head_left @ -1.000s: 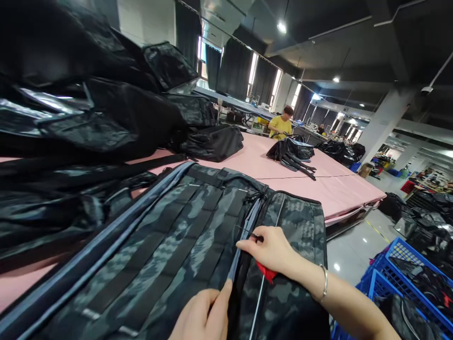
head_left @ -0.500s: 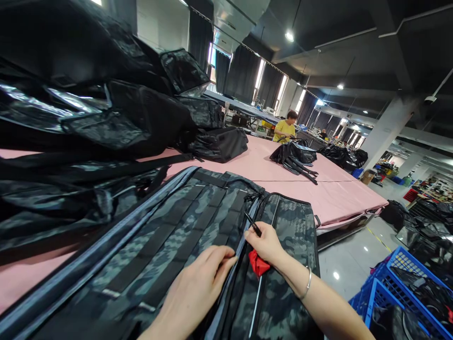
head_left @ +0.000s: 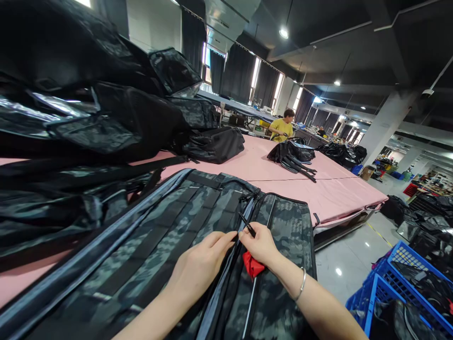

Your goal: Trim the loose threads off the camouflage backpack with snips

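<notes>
A dark camouflage bag (head_left: 141, 255) lies spread before me, with black webbing strips across its panel and a grey-edged zipper seam (head_left: 215, 302) running down it. My left hand (head_left: 201, 259) pinches at this seam edge, thumb and forefinger together. Just to its right, my right hand (head_left: 260, 243) grips a slim black pointed tool (head_left: 247, 224), its tip aimed up and left; its exact kind is unclear. A crumpled red cloth (head_left: 252, 265) shows beneath the right palm, over the bag's side panel (head_left: 286, 236).
Black and camouflage bags (head_left: 116, 118) are piled high on the left. The pink-covered table (head_left: 339, 198) carries another black bag (head_left: 292, 153) farther back, near a person in yellow (head_left: 282, 126). Blue crates (head_left: 382, 288) holding dark pieces stand on the floor at right.
My left hand has moved up along the seam, closer to the right hand. The right hand, still holding the black tool, has shifted slightly left. The view has turned a little.
</notes>
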Tool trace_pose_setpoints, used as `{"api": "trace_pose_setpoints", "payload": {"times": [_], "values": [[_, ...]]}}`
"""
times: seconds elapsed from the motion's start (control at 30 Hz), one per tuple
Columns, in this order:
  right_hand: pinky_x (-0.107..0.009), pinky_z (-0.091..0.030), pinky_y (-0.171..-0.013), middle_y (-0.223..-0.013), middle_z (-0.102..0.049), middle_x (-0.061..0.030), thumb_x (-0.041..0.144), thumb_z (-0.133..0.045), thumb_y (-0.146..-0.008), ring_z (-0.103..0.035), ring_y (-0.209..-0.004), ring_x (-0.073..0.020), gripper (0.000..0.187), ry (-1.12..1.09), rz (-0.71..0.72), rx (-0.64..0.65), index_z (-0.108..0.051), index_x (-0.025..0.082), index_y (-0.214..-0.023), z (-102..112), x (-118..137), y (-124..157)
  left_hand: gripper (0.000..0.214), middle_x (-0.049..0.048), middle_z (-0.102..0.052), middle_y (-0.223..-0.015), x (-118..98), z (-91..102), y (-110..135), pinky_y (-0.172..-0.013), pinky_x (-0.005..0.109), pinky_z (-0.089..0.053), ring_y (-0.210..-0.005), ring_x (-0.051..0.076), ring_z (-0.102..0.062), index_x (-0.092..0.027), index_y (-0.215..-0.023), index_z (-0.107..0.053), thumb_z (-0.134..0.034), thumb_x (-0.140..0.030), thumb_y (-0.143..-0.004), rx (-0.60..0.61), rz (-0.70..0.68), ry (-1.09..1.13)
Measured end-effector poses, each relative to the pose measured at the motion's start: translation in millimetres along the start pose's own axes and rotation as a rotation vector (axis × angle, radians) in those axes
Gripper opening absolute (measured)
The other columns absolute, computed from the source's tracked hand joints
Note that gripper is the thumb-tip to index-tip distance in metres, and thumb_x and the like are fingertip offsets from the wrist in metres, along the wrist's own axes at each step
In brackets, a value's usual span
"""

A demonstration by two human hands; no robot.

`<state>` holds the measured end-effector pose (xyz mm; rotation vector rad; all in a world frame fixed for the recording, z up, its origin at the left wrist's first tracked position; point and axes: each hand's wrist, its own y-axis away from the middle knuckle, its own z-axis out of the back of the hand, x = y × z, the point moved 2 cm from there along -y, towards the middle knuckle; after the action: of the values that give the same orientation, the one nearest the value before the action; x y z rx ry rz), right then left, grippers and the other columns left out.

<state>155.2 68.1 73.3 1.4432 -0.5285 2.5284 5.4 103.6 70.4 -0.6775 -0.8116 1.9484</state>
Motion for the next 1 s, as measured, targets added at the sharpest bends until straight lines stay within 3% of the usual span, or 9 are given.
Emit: {"api": "trace_pose_setpoints", "payload": {"times": [0.13, 0.4, 0.5, 0.57, 0.7, 0.87, 1.0], "values": [[-0.020, -0.028, -0.051, -0.052, -0.036, 0.0075, 0.028, -0.048, -0.072, -0.033, -0.051, -0.0083, 0.020, 0.042, 0.004, -0.029, -0.039, 0.020, -0.056, 1, -1, -2, 0.037, 0.0034, -0.065, -0.081, -1, -5.3, -5, -0.052, 0.021, -0.048, -0.062, 0.013, -0.063, -0.018, -0.091, -0.064, -0.029, -0.028, -0.095, 0.030, -0.016, -0.023], [-0.020, -0.031, -0.055, -0.053, -0.040, 0.0071, 0.025, -0.052, -0.074, -0.040, -0.054, -0.0094, 0.021, 0.107, -0.057, -0.024, -0.042, 0.020, -0.056, 4, 4, -8, 0.025, 0.0028, -0.058, -0.073, 2, -17.8, -9, -0.049, 0.024, -0.045, -0.060, 0.015, -0.059, -0.017, -0.078, -0.052, -0.031, -0.020, -0.092, -0.052, 0.011, -0.035], [-0.022, -0.034, -0.058, -0.058, -0.048, 0.0051, 0.026, -0.053, -0.079, -0.048, -0.060, -0.0116, 0.020, 0.280, -0.067, -0.003, -0.048, 0.019, -0.061, 9, 12, -5, 0.024, 0.0026, -0.058, -0.073, 5, -20.3, -7, -0.050, 0.024, -0.045, -0.061, 0.015, -0.059, -0.018, -0.079, -0.051, -0.031, -0.022, -0.092, -0.048, 0.076, -0.053], [-0.024, -0.037, -0.063, -0.067, -0.057, 0.0020, 0.030, -0.052, -0.083, -0.055, -0.067, -0.0148, 0.014, 0.431, -0.048, -0.004, -0.056, 0.019, -0.076, 15, 18, -1, 0.024, 0.0027, -0.058, -0.074, 6, -20.9, -6, -0.050, 0.024, -0.045, -0.062, 0.015, -0.059, -0.018, -0.079, -0.051, -0.031, -0.023, -0.092, -0.026, 0.106, -0.061], [-0.030, -0.040, -0.070, -0.092, -0.067, -0.0071, 0.035, -0.042, -0.092, -0.063, -0.084, -0.0214, 0.024, 0.685, 0.002, -0.001, -0.054, 0.019, -0.105, 27, 34, 10, 0.026, 0.0025, -0.059, -0.074, 5, -20.8, -5, -0.050, 0.023, -0.044, -0.062, 0.014, -0.060, -0.019, -0.078, -0.051, -0.030, -0.024, -0.093, -0.004, 0.137, -0.064], [-0.030, -0.040, -0.067, -0.089, -0.070, -0.0027, 0.037, -0.053, -0.085, -0.066, -0.086, -0.0235, 0.019, 0.855, 0.066, 0.059, -0.057, 0.025, -0.099, 33, 50, 21, 0.025, 0.0024, -0.059, -0.074, 4, -20.6, -4, -0.050, 0.023, -0.043, -0.061, 0.014, -0.059, -0.019, -0.079, -0.051, -0.031, -0.024, -0.094, -0.005, 0.138, -0.079], [-0.029, -0.039, -0.063, -0.086, -0.070, -0.0025, 0.035, -0.052, -0.085, -0.066, -0.083, -0.0231, 0.014, 0.950, 0.145, 0.134, -0.057, 0.025, -0.093, 32, 55, 26, 0.026, 0.0022, -0.058, -0.074, 3, -19.3, -5, -0.049, 0.023, -0.041, -0.060, 0.014, -0.059, -0.019, -0.078, -0.050, -0.030, -0.024, -0.093, 0.006, 0.144, -0.083]]}}
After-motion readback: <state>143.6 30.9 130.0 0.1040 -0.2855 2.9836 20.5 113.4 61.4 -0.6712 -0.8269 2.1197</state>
